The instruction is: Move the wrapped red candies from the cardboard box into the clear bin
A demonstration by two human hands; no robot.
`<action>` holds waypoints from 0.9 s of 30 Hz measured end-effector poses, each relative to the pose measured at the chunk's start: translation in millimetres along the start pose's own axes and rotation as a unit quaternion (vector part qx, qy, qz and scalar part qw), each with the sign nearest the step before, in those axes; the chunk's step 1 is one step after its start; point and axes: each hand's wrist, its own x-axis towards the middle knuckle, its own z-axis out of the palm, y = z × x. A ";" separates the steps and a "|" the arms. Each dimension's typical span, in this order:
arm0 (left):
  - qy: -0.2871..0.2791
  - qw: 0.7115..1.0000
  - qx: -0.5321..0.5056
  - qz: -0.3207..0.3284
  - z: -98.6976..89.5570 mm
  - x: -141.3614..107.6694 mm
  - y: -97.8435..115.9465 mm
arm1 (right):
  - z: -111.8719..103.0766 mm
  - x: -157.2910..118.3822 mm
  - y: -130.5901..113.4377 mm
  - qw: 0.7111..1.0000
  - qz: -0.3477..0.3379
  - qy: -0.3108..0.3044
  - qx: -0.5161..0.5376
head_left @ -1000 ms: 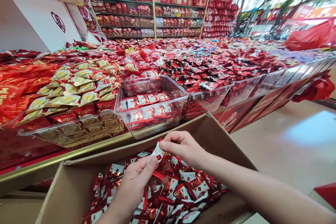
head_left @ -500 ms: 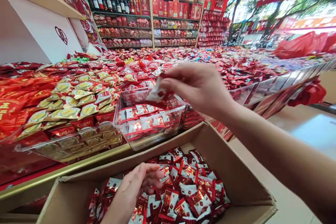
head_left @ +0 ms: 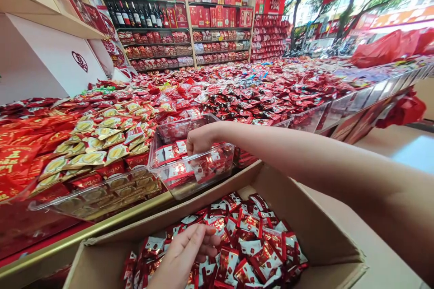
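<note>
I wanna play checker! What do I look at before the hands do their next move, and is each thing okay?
1. Right hand reaching inside the clear bin: ok.
2. Packet held firmly by the right hand: cannot tell; the fingertips are seen only unclearly through the bin's wall.
3. Left hand free: ok, it is open, with no packet showing in it.
4. Bin packets in rows: ok, where the right hand doesn't hide them.
5. Box packets lined up: not ok, they lie jumbled.
6. Cardboard box open at the top: ok.
</note>
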 end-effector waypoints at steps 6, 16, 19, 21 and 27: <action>-0.015 1.000 0.016 0.000 0.3 0.9 -4.5 | 0.0 5.4 6.2 0.993 0.070 -0.094 0.012; -0.055 0.996 0.070 0.002 -0.5 0.6 -6.0 | 1.7 -6.0 11.3 0.988 0.097 -0.098 0.065; -0.047 0.996 0.074 -0.001 -1.7 2.3 -8.3 | 1.2 -3.6 13.1 0.991 0.094 -0.087 0.042; -0.041 0.996 0.079 -0.007 -2.2 3.5 -9.4 | 1.1 -1.1 14.7 0.991 0.097 -0.084 0.037; -0.049 0.993 0.105 -0.007 -4.6 6.7 -12.9 | 1.0 3.0 16.6 0.993 0.089 -0.081 0.019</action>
